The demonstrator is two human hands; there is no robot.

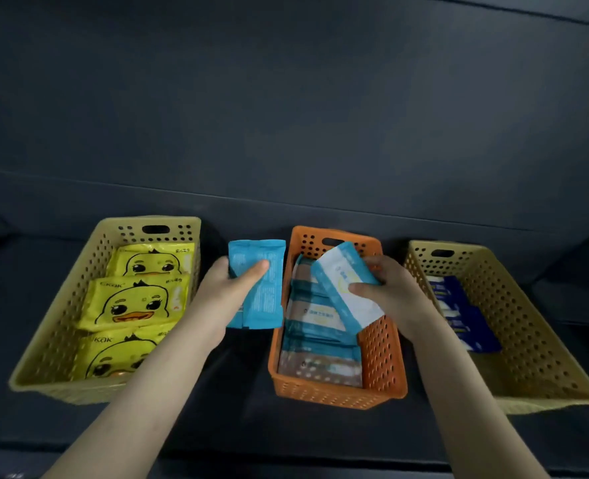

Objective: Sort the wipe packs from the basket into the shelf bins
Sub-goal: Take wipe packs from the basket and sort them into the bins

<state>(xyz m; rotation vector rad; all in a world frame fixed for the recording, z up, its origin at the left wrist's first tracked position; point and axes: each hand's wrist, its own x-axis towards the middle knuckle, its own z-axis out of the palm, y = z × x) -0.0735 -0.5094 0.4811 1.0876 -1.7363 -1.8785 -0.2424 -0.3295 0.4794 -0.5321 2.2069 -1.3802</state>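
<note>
- I have the left hand (pixel 231 285) gripping a blue wipe pack (pixel 257 292), the orange bin (pixel 384 357) just right of the grip
- The right hand (pixel 391 288) pinches a white-and-blue wipe pack (pixel 343 281), tilted, that bin directly below
- Placing step, I judge: lower the right pack flat first

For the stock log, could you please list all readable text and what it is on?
"Ckak": middle yellow duck wipe pack.
"kak": nearest yellow duck pack, start hidden.
Too blurred: print on the blue wipe pack in the left hand, the white-blue wipe pack in the right hand, the dark blue packs.
</note>
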